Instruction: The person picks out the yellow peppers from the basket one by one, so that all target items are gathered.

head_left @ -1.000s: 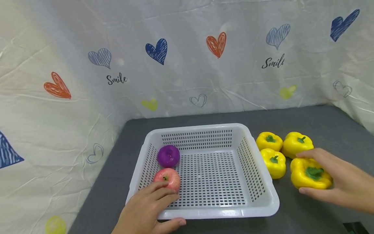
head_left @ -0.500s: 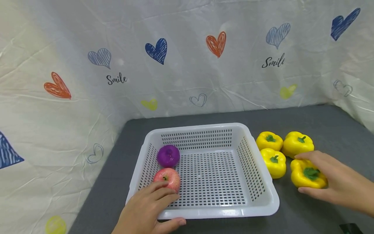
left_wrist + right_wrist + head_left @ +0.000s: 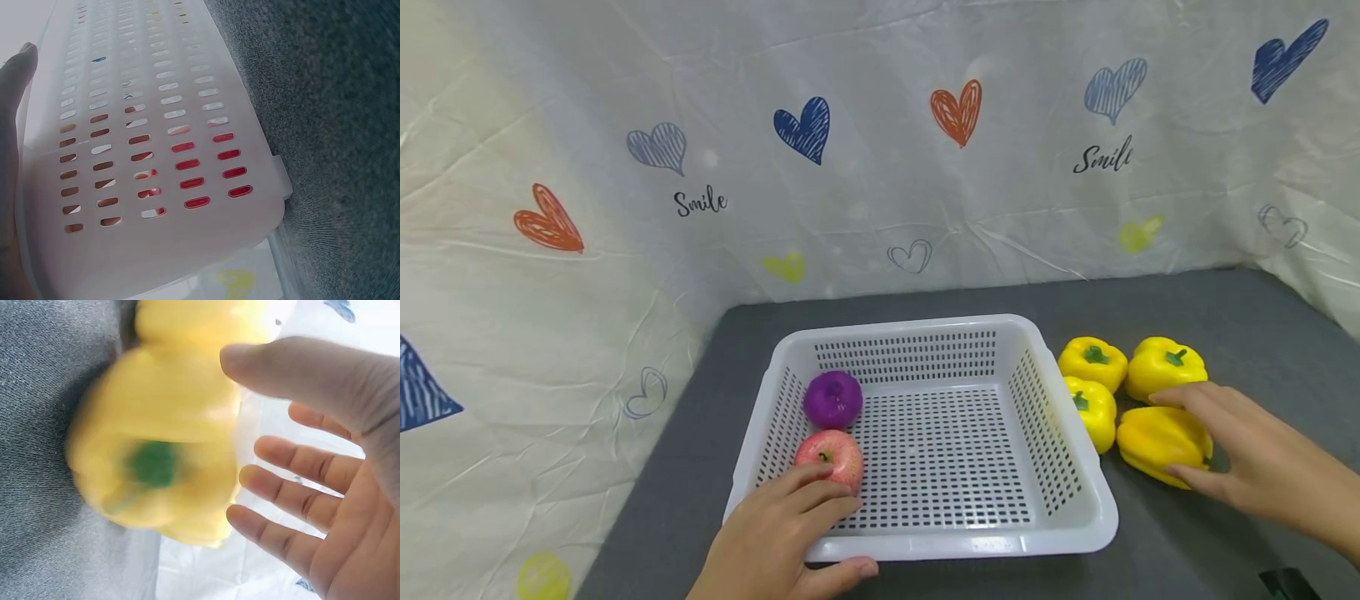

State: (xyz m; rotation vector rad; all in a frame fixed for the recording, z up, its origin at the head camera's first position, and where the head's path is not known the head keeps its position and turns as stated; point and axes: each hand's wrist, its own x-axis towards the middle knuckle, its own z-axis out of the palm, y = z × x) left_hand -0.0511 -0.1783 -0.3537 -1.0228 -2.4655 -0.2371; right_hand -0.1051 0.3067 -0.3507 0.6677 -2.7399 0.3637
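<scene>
A white perforated plastic basket (image 3: 955,546) holds a purple onion-like vegetable (image 3: 832,400) and a red apple (image 3: 831,457). My left hand (image 3: 775,533) grips the near left rim, fingers inside by the apple and thumb outside; the left wrist view has the thumb (image 3: 15,75) along the rim. Right of the basket, a yellow bell pepper (image 3: 1157,440) lies on its side, its green stem towards my right hand (image 3: 1262,450). That hand's fingers are spread and extended, and the right wrist view puts them apart from the blurred pepper (image 3: 187,406).
Beside it sit several more yellow bell peppers (image 3: 1163,367), the nearest one (image 3: 1092,412) close to the basket's right wall. A dark object (image 3: 1288,583) is partly visible at the bottom right. A white heart-printed sheet (image 3: 865,208) hangs behind the grey table (image 3: 1262,333).
The pepper at my right hand has moved left and tipped onto its side; the right hand shifted left and let go. The neighbouring pepper slid left towards the basket. My left hand stays put.
</scene>
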